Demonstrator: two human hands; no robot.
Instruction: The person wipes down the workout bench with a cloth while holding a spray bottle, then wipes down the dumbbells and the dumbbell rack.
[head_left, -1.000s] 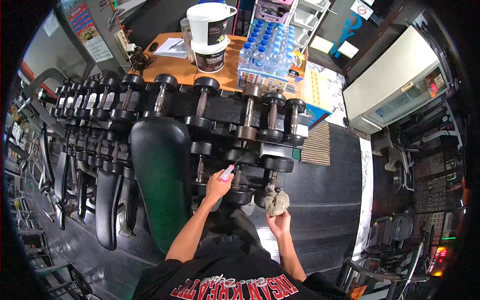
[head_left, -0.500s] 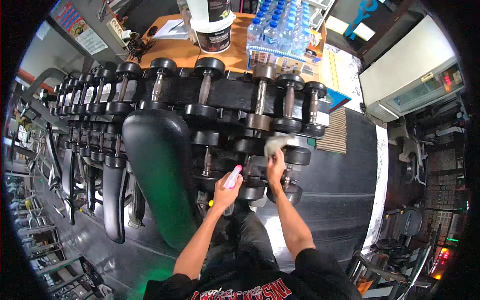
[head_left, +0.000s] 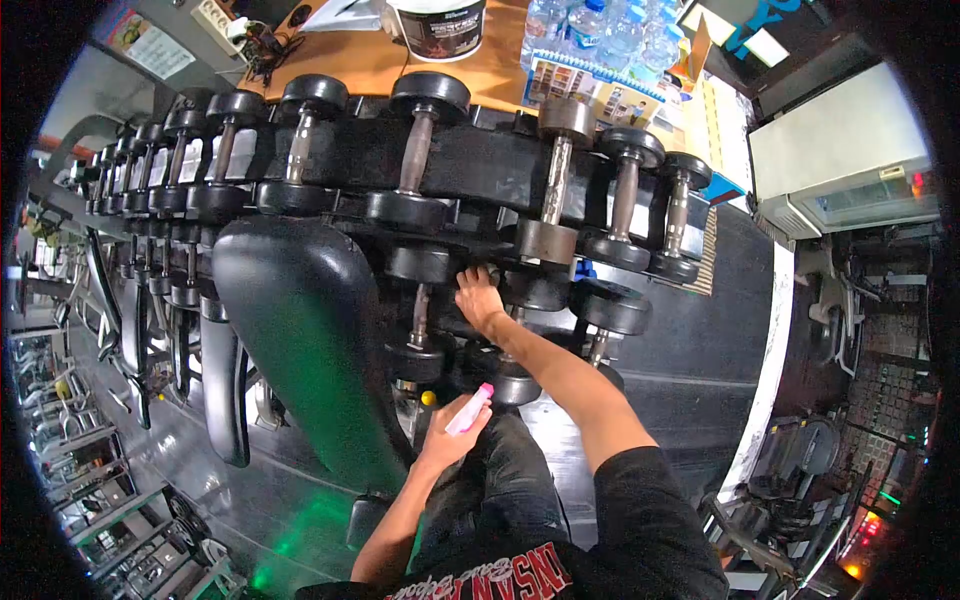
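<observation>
My left hand (head_left: 455, 435) is closed around a small clear bottle with a pink top (head_left: 470, 412), held low in front of my legs. Farther forward, my right hand (head_left: 480, 297) reaches into the lower rack row with its fingers bent, between a black dumbbell (head_left: 421, 318) on its left and another dumbbell (head_left: 535, 290) on its right. What lies under those fingers is hidden, and no cloth shows there. Above the hand, on the upper row, rest a dumbbell with worn metal heads (head_left: 548, 240) and a black dumbbell (head_left: 416, 160).
A black padded bench (head_left: 300, 300) stands close on the left. Behind the rack, a wooden table (head_left: 360, 65) carries a tub (head_left: 443, 30), water bottles (head_left: 600, 30) and a spiral calendar (head_left: 590, 85). A white fridge (head_left: 840, 150) stands at the right.
My right hand has moved left from the right-hand dumbbells, and the pale cloth seen in it before is out of sight. My left hand still holds the bottle. The view has moved closer to the rack.
</observation>
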